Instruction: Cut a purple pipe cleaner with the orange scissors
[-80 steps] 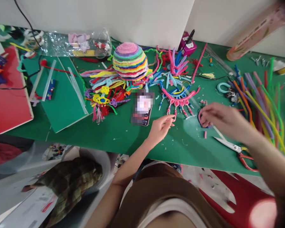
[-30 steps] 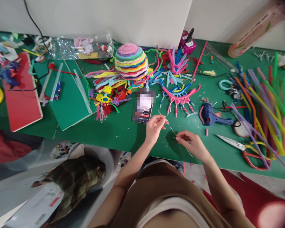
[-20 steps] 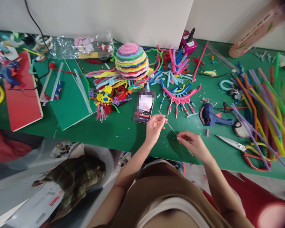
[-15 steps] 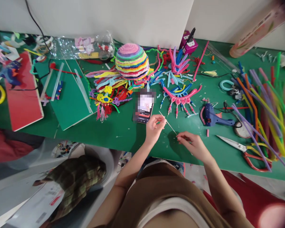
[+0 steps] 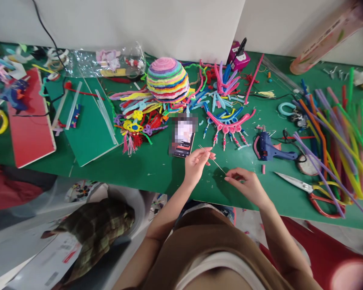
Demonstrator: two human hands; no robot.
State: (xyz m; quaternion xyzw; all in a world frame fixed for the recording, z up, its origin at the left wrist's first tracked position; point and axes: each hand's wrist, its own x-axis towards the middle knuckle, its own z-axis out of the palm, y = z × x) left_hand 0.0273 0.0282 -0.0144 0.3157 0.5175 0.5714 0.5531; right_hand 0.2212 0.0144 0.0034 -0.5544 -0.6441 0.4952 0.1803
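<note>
A thin, pale, straight wire [image 5: 219,166] slants between my two hands above the green table. My left hand [image 5: 196,161] pinches its upper part between thumb and fingertips; thin tips stick out beyond them, perhaps of a doubled wire. My right hand [image 5: 245,181] pinches the lower end. Just behind my left hand lies a phone [image 5: 183,147] with its screen lit and partly blurred. Beyond the wire rests a curved pink and blue pipe-cleaner piece [image 5: 230,125] with beaded strands hanging from it.
A striped pipe-cleaner ball [image 5: 167,79] sits at the back over colourful pieces. To the right are a blue glue gun [image 5: 274,148], large scissors [image 5: 308,187] and many loose pipe cleaners [image 5: 339,137]. Leftward lie a green board [image 5: 92,129] and a red one [image 5: 32,125].
My left hand's fingers have shifted slightly on the wire, and two thin tips now show above them. My right hand stays nearly in place at the lower end.
</note>
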